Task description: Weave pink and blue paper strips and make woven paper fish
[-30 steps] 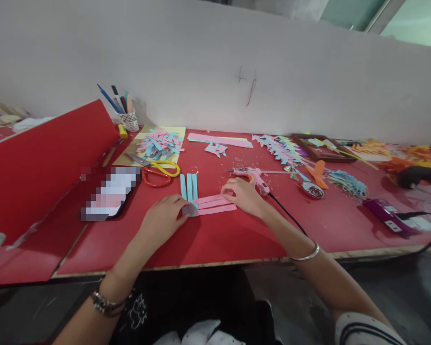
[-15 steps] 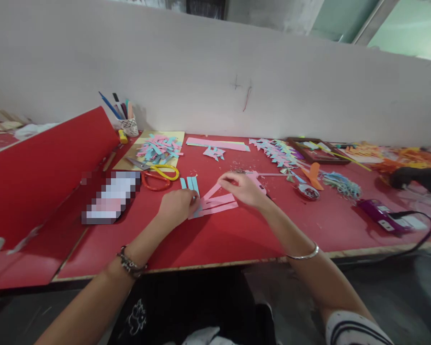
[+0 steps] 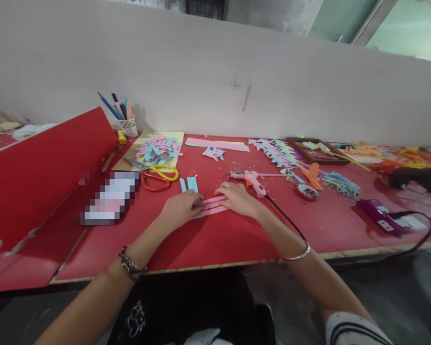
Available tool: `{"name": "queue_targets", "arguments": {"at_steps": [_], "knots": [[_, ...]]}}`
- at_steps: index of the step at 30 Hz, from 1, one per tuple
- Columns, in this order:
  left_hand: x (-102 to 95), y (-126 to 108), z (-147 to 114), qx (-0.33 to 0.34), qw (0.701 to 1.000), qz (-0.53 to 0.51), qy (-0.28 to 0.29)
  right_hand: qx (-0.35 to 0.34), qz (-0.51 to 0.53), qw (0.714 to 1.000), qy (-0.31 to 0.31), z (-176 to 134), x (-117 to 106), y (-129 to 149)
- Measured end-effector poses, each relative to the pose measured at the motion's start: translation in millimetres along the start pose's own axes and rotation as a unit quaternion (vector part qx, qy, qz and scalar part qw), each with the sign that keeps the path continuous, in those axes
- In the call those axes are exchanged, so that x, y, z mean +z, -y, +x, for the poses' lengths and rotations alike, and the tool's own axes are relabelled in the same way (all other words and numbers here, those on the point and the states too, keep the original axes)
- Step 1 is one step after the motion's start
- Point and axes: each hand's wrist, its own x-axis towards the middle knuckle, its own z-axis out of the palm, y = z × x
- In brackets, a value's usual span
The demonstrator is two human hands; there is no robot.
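Pink paper strips [image 3: 212, 205] lie side by side on the red tabletop and cross light blue paper strips [image 3: 192, 184], which point away from me. My left hand [image 3: 179, 209] is closed at the crossing, fingers bent and pressed onto the strips. Over the right ends of the pink strips sits my right hand [image 3: 240, 200], its fingers curled onto the uppermost one. Both hands partly cover the strips, so the crossing itself is mostly hidden. Just beyond my right hand lies a pink glue gun [image 3: 253, 182] with a black cord.
Scissors [image 3: 160, 177] and a phone [image 3: 111, 197] lie to the left, near a pile of paper pieces [image 3: 158, 148]. Long strips [image 3: 217, 143] rest by the wall. Rightward are a paper garland [image 3: 276, 152], a small dish [image 3: 308, 191] and a purple box [image 3: 384, 218].
The raised pink strip has come down flat beside the others. My right hand has moved down and slightly left with it, uncovering the glue gun. My left hand has shifted slightly.
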Motion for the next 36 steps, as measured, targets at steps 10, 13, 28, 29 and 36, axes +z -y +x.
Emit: {"name": "queue_targets", "arguments": {"at_steps": [10, 13, 28, 29, 36], "knots": [[-3.5, -1, -1, -0.046, 0.998, -0.045, 0.009, -0.005, 0.032, 0.997, -0.074, 0, -10, 12], [-6.9, -4, -1, -0.069, 0.997, -0.019, 0.008, -0.014, 0.007, 0.992, -0.127, -1, -18, 17], [-11.1, 8, -18, -0.128, 0.988, -0.088, -0.002, 0.357, -0.100, 0.929, -0.021, -24, -21, -51], [-11.3, 9, -19, -0.123, 0.986, -0.116, -0.004, 0.359, -0.100, 0.928, -0.023, -24, -20, -51], [-10.3, 14, -19, -0.132, 0.967, -0.220, -0.001, 0.265, -0.036, 0.936, -0.230, -43, -2, -34]]}}
